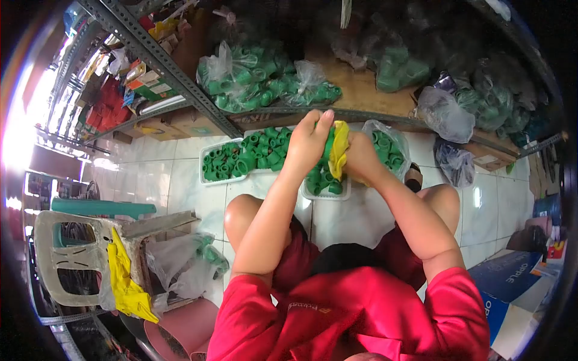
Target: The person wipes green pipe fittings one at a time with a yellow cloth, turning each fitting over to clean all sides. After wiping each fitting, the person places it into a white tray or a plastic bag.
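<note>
Both my hands are raised over white trays of green pipe fittings on the tiled floor. My left hand [310, 142] is closed, thumb up, on something green that is mostly hidden behind the fingers. My right hand [361, 157] is closed round a yellow cloth [339, 149], which hangs between the two hands against the green thing. Left of the hands, small fittings [224, 161] fill one tray [224, 182]. Larger green fittings [268, 147] lie beside it. Below the hands, more fittings [323, 182] sit in another tray [327, 197].
A clear bag of fittings [387, 150] stands right of my hands. Bagged green fittings [259, 78] lie on the metal shelf [361, 116] ahead. At left is a plastic chair [72, 259] with a yellow cloth; a blue and white box [512, 283] is at right.
</note>
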{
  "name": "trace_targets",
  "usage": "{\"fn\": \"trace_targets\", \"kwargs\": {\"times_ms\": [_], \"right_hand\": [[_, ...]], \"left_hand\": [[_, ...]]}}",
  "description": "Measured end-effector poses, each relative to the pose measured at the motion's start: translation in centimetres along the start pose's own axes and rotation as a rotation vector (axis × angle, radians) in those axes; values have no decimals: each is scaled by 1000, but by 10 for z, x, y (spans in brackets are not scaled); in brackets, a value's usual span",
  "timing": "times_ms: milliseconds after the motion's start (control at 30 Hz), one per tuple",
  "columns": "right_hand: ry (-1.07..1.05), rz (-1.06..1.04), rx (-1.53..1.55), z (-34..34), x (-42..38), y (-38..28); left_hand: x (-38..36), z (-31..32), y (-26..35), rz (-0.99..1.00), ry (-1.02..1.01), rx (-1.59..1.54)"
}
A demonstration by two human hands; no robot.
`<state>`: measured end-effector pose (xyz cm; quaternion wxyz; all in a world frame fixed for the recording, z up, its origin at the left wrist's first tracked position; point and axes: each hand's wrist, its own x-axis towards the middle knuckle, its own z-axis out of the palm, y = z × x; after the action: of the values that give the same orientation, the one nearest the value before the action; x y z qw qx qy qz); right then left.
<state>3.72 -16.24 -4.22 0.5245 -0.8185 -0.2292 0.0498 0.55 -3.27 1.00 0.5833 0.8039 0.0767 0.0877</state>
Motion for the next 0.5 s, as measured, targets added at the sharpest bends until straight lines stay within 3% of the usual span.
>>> {"fn": "trace_targets", "kwargs": {"times_ms": [33, 100, 167, 233, 267, 300, 367, 400, 433, 500], "right_hand": [[-9, 5, 1, -1, 0, -3], [-112, 249, 481, -6, -1, -12], [-182, 196, 299, -4, -2, 3], [-358, 441, 1290, 5, -7, 5], [-533, 431, 1289, 2, -8, 11], [-535, 433, 1289, 3, -8, 9], [-403, 319, 1035, 1, -9, 2], [-237, 276, 799, -1, -8, -6], [-238, 279, 801, -7, -3, -11], [-222, 110, 34, -18, 8, -18]], "left_hand": [[1, 2, 0, -10, 3, -1], [4, 5, 1, 312, 37, 59], [6, 2, 5, 394, 4, 50], [8, -2, 7, 586, -188, -59], [9, -2, 4, 600, -234, -112], [10, -3, 2, 597, -232, -112], [12, -7, -1, 558, -290, -288], [11, -12, 0, 494, -317, -383], [10, -12, 5, 440, -230, -400], [-1, -22, 17, 244, -58, -96]]}}
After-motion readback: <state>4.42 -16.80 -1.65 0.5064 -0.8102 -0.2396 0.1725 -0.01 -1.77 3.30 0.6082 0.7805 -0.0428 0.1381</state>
